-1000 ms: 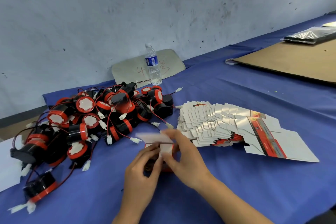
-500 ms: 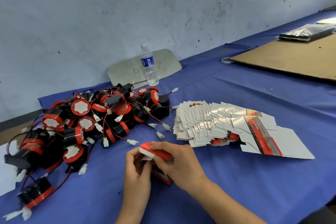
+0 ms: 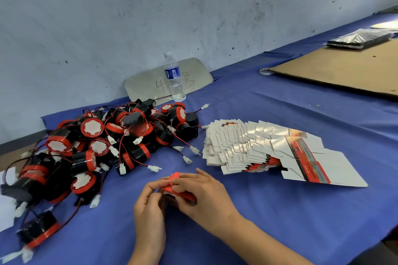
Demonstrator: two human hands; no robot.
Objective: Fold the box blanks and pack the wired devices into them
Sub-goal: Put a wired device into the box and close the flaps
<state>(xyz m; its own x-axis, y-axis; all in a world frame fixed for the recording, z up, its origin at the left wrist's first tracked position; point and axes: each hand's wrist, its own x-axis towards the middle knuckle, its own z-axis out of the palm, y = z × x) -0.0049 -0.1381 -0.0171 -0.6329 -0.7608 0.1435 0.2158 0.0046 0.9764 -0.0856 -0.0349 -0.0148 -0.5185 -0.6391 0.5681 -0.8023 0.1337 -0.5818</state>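
Both hands on one small red box (image 3: 179, 189) low on blue table (image 3: 269, 211): left hand (image 3: 150, 204) steadies side, right hand (image 3: 200, 196) grips top, fingers pressing flap down. Looks like closing step. Next probably: tuck flap fully, then fresh blank from fanned stack (image 3: 247, 146), device from pile (image 3: 107, 142).

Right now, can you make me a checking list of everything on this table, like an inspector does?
Surface: blue cloth covering the table.
Job's things: pile of wired devices, black and red, on the left; fanned box blanks on the right; one red box between the hands.
Clutter: water bottle by the wall; brown cardboard sheet; black plastic bag far right.
Grippers: left hand and right hand both grip the red box.
Cables: thin red and black wires with white plugs trailing from the pile.
Surroundings: scuffed grey wall.
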